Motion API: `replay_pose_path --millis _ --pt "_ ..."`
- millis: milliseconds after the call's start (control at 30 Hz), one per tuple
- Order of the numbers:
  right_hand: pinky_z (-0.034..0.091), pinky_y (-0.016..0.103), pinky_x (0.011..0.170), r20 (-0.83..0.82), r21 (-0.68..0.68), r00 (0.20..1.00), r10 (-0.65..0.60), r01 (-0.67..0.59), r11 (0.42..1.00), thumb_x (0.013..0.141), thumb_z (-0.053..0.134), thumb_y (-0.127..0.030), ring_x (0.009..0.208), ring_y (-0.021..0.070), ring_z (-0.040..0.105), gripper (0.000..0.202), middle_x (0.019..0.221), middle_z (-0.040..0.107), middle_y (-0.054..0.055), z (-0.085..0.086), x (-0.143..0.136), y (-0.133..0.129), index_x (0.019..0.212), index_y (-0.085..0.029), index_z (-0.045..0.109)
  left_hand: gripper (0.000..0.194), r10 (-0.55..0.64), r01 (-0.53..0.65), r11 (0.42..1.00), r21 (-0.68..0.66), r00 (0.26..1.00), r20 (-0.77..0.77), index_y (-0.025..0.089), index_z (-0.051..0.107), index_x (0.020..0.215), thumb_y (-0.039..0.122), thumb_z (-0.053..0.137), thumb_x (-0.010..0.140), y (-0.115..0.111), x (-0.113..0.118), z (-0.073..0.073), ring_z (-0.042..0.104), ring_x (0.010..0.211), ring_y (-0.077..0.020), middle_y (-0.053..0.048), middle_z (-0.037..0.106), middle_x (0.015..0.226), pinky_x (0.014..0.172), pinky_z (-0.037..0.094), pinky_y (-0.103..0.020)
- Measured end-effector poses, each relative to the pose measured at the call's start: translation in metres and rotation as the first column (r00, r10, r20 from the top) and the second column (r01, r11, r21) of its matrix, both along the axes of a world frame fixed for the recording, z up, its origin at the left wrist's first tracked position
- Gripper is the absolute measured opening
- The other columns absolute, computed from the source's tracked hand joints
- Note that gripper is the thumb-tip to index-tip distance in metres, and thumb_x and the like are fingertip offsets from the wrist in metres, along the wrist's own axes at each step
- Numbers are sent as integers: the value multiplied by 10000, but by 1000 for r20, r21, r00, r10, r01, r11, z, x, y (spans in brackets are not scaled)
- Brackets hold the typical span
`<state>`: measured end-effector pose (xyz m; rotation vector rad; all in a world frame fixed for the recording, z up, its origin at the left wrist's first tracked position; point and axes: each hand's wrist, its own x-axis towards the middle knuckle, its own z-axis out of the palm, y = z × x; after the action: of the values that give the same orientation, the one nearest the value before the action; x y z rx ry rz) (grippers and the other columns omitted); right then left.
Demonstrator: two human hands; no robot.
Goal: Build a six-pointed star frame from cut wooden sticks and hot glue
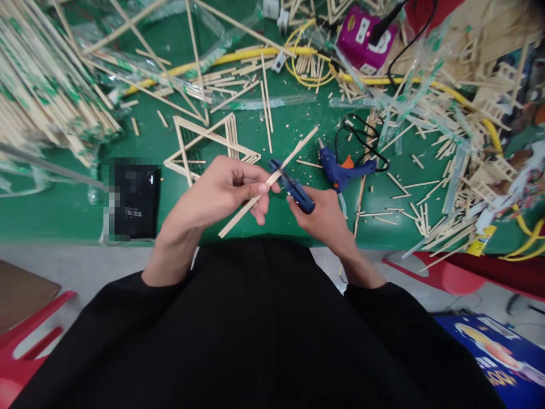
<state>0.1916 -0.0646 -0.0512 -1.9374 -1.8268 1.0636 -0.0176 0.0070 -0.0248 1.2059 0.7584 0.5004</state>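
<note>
My left hand (232, 190) pinches a few thin wooden sticks (243, 215) that run diagonally from near my body up to the right. In my right hand (321, 218) are blue-handled cutters (300, 196), their jaws at the sticks just beyond my left fingertips. Past that point the far ends of the sticks spread slightly. A star-shaped frame of sticks (206, 132) lies on the green table (298, 122) behind my left hand. The blue glue gun (340, 168) with an orange trigger rests just beyond my right hand.
Bundled long sticks (46, 74) fill the back left. A dark phone (135, 201) lies left of my left hand. Yellow tubing (238, 57) crosses the back, near a purple power socket (365, 40). Cut sticks and plastic wrap (426, 96) clutter the right. Red chairs (451, 272) stand below the table edge.
</note>
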Motion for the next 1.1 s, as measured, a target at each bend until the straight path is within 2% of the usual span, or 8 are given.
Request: replay_pose_path --millis 167,300,433,567,700,900,1000,1100 --pt "239 296 554 -67 35 997 -38 41 999 834 559 -313 497 99 296 286 518 343 -48 -15 -13 -5 608 -231 404 134 18 -19 1000 -12 996 -92 150 714 831 161 627 933 -2 -4 2 590 408 -105 4 644 553 425 496 -189" --pt "245 286 550 -42 53 998 -45 47 997 830 560 -285 495 89 277 281 519 335 -55 -19 -13 -4 608 -227 399 245 -1 -9 999 -42 973 -229 136 640 708 70 537 921 0 0 14 537 417 -68 16 588 536 445 443 -170" --pt "244 286 558 -7 63 999 -43 43 997 832 562 -277 496 88 276 274 520 349 -52 -23 -13 -3 605 -224 418 296 -21 8 999 -39 936 -350 140 574 636 59 495 910 2 3 22 472 425 -46 35 511 504 436 362 -157" --pt "251 286 560 40 53 999 -34 31 998 850 561 -295 485 95 313 273 511 387 -42 -29 -15 -3 605 -221 465 264 -17 26 999 18 915 -404 140 576 651 73 490 892 3 3 17 455 434 -49 37 519 526 461 351 -177" --pt "236 298 570 112 50 993 -37 32 998 861 555 -321 491 120 388 262 521 451 -17 -35 -15 -5 624 -215 522 299 -30 97 988 121 885 -464 142 519 582 62 477 867 5 3 11 444 462 -53 34 512 524 523 351 -204" --pt "208 309 579 219 55 974 -63 52 997 875 534 -366 543 155 495 266 600 589 37 -35 -19 -7 672 -202 584 264 -20 152 968 200 840 -542 146 538 598 75 487 848 8 1 11 465 534 -80 27 530 541 602 335 -235" --pt "206 312 582 248 50 966 -67 56 997 870 541 -371 567 163 520 267 628 618 48 -34 -21 -6 669 -201 582 260 -14 190 949 252 823 -568 150 521 586 87 482 835 9 0 11 438 532 -86 22 527 542 608 315 -247" --pt "210 310 575 254 27 965 -60 55 998 861 551 -355 552 158 503 277 596 588 36 -34 -21 -3 626 -208 536 259 -2 225 925 305 807 -590 156 494 583 93 459 832 10 1 10 405 522 -91 17 505 539 601 296 -256"
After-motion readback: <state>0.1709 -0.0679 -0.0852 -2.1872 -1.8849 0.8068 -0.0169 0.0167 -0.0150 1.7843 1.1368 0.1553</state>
